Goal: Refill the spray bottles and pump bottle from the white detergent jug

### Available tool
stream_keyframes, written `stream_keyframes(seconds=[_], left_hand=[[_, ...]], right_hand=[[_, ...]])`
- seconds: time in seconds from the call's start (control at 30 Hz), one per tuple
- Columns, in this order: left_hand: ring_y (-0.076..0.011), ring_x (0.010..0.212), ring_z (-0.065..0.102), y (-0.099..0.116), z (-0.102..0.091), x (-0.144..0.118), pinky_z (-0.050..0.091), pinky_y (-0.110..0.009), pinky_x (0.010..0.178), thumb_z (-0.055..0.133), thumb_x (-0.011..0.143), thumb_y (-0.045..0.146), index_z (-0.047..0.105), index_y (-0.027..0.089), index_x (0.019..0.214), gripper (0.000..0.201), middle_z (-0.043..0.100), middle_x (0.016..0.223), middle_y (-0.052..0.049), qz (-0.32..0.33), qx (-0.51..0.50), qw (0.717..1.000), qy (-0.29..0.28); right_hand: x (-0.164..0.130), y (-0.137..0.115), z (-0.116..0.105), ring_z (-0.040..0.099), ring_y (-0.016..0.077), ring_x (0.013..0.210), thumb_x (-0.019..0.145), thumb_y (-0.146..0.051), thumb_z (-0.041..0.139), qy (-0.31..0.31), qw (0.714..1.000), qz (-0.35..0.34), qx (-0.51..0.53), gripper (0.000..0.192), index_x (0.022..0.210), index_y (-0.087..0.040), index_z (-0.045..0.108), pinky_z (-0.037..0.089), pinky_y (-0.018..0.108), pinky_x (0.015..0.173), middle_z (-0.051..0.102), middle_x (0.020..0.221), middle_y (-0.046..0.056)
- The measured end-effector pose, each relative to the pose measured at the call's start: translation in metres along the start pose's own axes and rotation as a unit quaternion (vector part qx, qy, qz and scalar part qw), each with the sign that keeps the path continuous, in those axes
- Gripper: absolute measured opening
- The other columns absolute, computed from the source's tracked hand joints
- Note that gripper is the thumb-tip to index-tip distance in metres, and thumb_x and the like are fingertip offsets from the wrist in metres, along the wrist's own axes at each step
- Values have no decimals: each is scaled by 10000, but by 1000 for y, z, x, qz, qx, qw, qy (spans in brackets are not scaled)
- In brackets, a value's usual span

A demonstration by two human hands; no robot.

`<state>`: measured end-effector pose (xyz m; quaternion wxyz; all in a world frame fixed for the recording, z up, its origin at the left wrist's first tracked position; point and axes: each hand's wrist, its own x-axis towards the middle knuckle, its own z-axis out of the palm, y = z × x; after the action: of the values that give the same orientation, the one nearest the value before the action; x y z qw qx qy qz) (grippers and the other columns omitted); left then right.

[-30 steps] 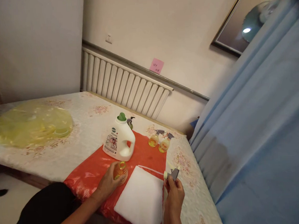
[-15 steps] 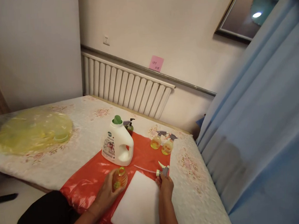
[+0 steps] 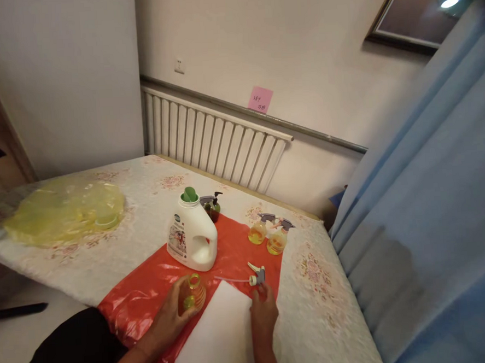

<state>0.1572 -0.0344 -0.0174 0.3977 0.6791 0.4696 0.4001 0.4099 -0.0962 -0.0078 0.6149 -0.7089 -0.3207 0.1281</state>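
My left hand (image 3: 172, 312) is wrapped round a small clear spray bottle (image 3: 197, 295) with an uncapped yellowish neck, held upright and slightly tilted. Just below a grey-and-white trigger sprayer head (image 3: 258, 277) is my right hand (image 3: 264, 310), its fingers apart at the sprayer's near edge; whether they still touch it is hard to see. The sprayer's thin dip tube (image 3: 232, 278) points left over the red plastic sheet (image 3: 144, 289). A white detergent jug (image 3: 194, 234) stands behind the bottle, with a green spout in its mouth.
Two spray bottles with yellow liquid (image 3: 257, 233) stand at the right rear. A dark green pump bottle (image 3: 214, 208) is behind the jug. A white pad (image 3: 219, 331) lies between my hands. Yellow plastic (image 3: 59, 209) and a green cap (image 3: 106, 221) are on the left.
The trigger sprayer head has shifted left and sits lower, with my right hand now below it and its fingers loosened. The bottle in my left hand has tilted slightly, showing its mouth.
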Motion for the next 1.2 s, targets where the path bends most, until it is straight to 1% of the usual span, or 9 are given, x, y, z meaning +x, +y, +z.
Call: stream_keyframes(seconds=[0.07,0.13,0.23,0.37,0.5,0.67,0.8,1.03,1.2], left_hand=[[-334,1366,483,6,-1,0,355,-534,1163,682,757,377,405,192,1358,687,529,1444,-171,0,3,1000,7],[-322,1352,501,12,-3,0,357,-516,1164,685,746,356,420,185,1347,679,552,1421,-165,1,0,1000,9],[-317,1337,519,20,-5,-1,369,-517,1157,694,729,325,440,197,1330,665,576,1398,-148,-3,3,1000,9],[-317,1342,519,21,-7,-3,389,-504,1147,702,732,326,437,213,1352,683,572,1414,-140,-8,19,1000,3],[-323,1390,465,20,-8,-4,360,-492,1170,704,731,342,402,182,1411,761,501,1494,-166,-13,17,1000,9],[-325,1384,474,19,-8,-3,370,-480,1164,704,715,358,436,187,1406,760,530,1475,-151,-4,15,1000,-1],[-321,1388,466,13,-9,-1,372,-484,1162,711,702,307,407,202,1423,789,508,1488,-154,8,5,1000,-9],[-369,1400,434,10,-7,3,369,-524,1150,702,621,263,399,171,1424,864,486,1484,-191,14,14,1000,18],[-352,1373,463,21,-11,8,361,-538,1150,658,695,330,476,184,1361,706,532,1433,-166,51,-1,998,46]], right_hand=[[-27,1,5,718,261,794,791,-285,611,-20,1000,-2,-24,229,981,-216,719,505,306,641,773,898,82],[-50,5,11,716,269,894,844,-265,548,-58,994,-52,-71,262,1031,-186,714,531,329,742,764,1010,123],[-67,13,17,719,268,876,895,-246,491,-86,983,-122,-106,277,1044,-154,706,546,342,771,758,988,145],[-67,16,19,721,262,832,909,-194,470,-89,969,-183,-141,239,986,-182,695,549,337,747,750,912,110],[-67,14,18,718,245,800,888,-138,463,-98,955,-221,-173,235,963,-203,676,550,322,730,730,883,81],[-70,15,20,715,232,765,903,-145,456,-80,946,-255,-183,222,934,-220,663,551,306,701,717,852,62],[-71,18,22,710,230,754,906,-145,447,-70,943,-263,-193,227,928,-222,660,547,306,693,711,844,59],[-73,19,22,707,225,756,908,-150,464,-69,941,-264,-200,214,929,-226,663,545,296,691,710,848,52],[-74,19,23,703,233,750,921,-174,464,-63,938,-272,-205,212,917,-224,670,547,306,694,708,840,58]])
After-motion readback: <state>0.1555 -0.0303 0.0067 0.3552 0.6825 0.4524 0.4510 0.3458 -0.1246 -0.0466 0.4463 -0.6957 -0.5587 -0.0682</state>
